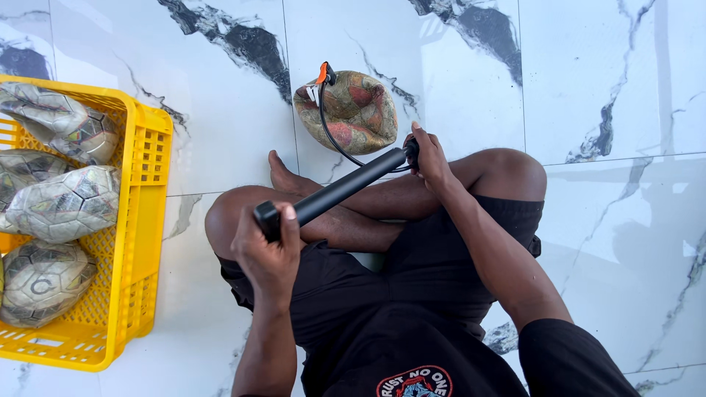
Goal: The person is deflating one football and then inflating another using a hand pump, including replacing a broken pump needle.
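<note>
Pump (334,192) in both hands: a slim black hand pump lies slanted across our crossed legs, above the marble floor (603,88). Our left hand (271,246) is closed in a full fist round the handle end, nearest the body. Our right hand (426,158) is wrapped shut round the far end of the barrel, where the black hose (329,131) leaves it. The hose curves to an orange-tipped connector (322,73) sitting at the upper left edge of the deflated ball (351,110), which rests on the tiles just beyond our bare foot (283,176), near the right hand but apart from it.

We judge the pump rigid and light, smooth on the barrel, so the two end grips now held look the sound places to take it. The hose appears thin and pliable and would likely kink or pull free if loaded sideways. The ball is caved in like a bowl; we expect it soft, limp and easy to shift, best steadied at its rim, not at the connector.

To our left stands a yellow plastic crate (143,220) holding several crumpled, flattened balls (66,202), well apart from both hands.
</note>
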